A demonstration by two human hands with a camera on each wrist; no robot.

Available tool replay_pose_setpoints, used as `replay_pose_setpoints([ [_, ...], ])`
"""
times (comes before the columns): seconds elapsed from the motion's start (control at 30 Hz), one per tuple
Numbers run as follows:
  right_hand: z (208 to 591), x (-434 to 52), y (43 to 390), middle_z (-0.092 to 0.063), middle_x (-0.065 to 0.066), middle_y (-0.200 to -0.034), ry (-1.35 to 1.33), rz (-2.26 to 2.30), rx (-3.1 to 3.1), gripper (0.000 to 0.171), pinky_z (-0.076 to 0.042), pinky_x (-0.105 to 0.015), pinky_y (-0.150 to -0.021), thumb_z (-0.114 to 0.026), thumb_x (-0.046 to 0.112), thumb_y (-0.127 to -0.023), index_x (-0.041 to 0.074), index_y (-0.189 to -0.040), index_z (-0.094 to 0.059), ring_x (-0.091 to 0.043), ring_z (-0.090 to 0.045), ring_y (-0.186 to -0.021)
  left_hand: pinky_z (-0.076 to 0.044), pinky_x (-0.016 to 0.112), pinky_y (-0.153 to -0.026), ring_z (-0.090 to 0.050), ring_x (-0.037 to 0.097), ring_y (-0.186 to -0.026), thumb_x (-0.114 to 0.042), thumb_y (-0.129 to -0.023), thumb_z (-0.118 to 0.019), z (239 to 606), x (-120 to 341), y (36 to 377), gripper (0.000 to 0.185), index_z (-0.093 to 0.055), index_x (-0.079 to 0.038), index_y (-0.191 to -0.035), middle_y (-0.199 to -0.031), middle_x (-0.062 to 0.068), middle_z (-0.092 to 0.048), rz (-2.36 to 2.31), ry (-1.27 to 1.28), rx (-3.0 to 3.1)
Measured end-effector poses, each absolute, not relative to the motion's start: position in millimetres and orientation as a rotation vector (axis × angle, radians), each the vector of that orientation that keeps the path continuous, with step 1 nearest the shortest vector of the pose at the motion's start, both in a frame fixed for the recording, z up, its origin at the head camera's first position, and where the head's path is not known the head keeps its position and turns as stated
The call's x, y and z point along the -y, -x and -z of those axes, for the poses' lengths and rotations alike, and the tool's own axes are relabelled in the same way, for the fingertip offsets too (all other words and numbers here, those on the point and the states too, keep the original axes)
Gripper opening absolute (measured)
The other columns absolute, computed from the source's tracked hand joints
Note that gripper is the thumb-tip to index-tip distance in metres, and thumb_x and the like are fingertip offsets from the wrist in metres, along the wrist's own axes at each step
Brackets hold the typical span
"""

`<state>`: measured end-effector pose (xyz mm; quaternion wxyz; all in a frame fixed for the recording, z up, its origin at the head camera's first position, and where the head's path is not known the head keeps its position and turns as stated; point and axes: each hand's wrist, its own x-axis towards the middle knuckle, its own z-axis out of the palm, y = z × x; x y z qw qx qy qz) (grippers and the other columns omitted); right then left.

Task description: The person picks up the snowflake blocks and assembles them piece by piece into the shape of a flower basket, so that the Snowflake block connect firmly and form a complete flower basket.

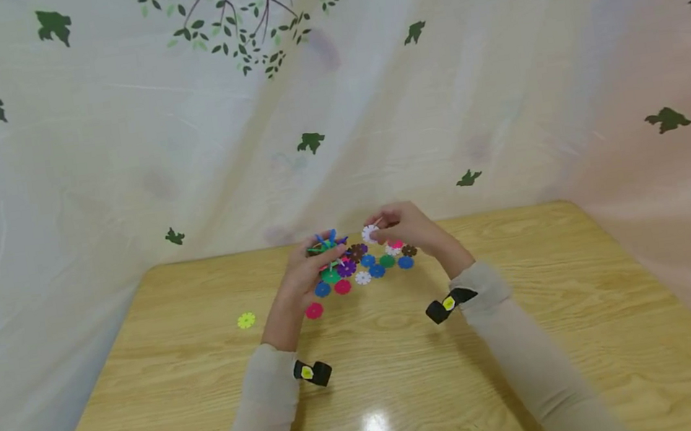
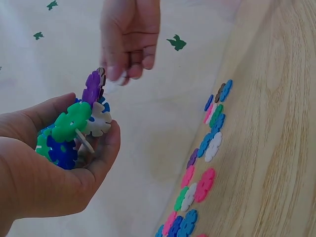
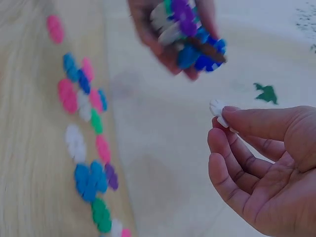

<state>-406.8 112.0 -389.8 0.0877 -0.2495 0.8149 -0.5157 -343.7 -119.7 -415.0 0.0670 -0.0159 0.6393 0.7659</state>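
notched, flower-shaped discs (image 1: 363,278) on a glossy wood-grain table (image 1: 365,366)
the left hand (image 2: 52,185) grips a spiky cluster of interlocked discs (image 2: 72,121); the right hand (image 3: 274,175) pinches one thin white disc (image 3: 216,107).

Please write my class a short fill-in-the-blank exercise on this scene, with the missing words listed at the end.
1. The right hand pinches a disc coloured ____.
2. The left hand holds a cluster; left of that hand, in the head view, lies a lone disc coloured ____.
3. The loose discs lie on a wooden ____.

Missing words: white; yellow; table.
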Motion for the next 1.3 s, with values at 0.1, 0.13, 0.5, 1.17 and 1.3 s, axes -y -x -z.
replay_pose_setpoints([
  [0.1, 383, -106, 401, -0.072, -0.013, -0.098, 0.746, 1.61, -2.39, 0.026, -0.058, -0.029, -0.073, -0.069, 0.01, -0.097, 0.001, -0.121, -0.069, -0.024, -0.069, -0.085, -0.056, 0.019, -0.089, -0.065, 0.014, -0.11, -0.011, -0.096, -0.07, 415, 119, 344, 0.052, -0.052, -0.005, -0.144, -0.138, 0.011, -0.062, -2.307, 0.04, -1.929],
  [0.13, 381, -104, 399, -0.072, -0.012, -0.098, 0.744, 1.634, -2.378, 0.025, -0.059, -0.031, -0.074, -0.069, 0.011, -0.098, 0.001, -0.121, -0.069, -0.028, -0.07, -0.088, -0.056, 0.019, -0.088, -0.065, 0.013, -0.109, -0.011, -0.096, -0.07, 414, 119, 344, 0.051, -0.053, -0.006, -0.144, -0.136, 0.01, -0.063, -2.301, 0.034, -1.94],
  [0.5, 385, -87, 391, -0.071, -0.012, -0.095, 0.719, 1.847, -2.336, 0.024, -0.06, -0.027, -0.073, -0.071, 0.009, -0.096, -0.003, -0.117, -0.069, -0.017, -0.066, -0.079, -0.051, 0.028, -0.099, -0.06, 0.02, -0.116, -0.015, -0.094, -0.074, 416, 119, 346, 0.051, -0.057, -0.011, -0.143, -0.127, 0.004, -0.063, -2.269, 0.051, -1.987],
  [1.17, 395, -71, 381, -0.071, -0.02, -0.092, 0.755, 1.983, -2.394, 0.02, -0.057, -0.023, -0.066, -0.072, 0.009, -0.095, -0.003, -0.111, -0.072, -0.025, -0.067, -0.077, -0.053, 0.025, -0.09, -0.061, 0.021, -0.115, -0.017, -0.092, -0.077, 415, 118, 344, 0.05, -0.061, -0.014, -0.139, -0.127, 0.006, -0.066, -2.342, 0.129, -2.03],
  [1.3, 396, -70, 381, -0.072, -0.015, -0.09, 0.74, 1.998, -2.399, 0.019, -0.057, -0.023, -0.066, -0.072, 0.009, -0.095, -0.002, -0.11, -0.072, -0.015, -0.065, -0.072, -0.052, 0.027, -0.093, -0.062, 0.022, -0.117, -0.017, -0.092, -0.077, 415, 118, 344, 0.049, -0.061, -0.014, -0.138, -0.13, 0.009, -0.066, -2.348, 0.138, -2.024],
])
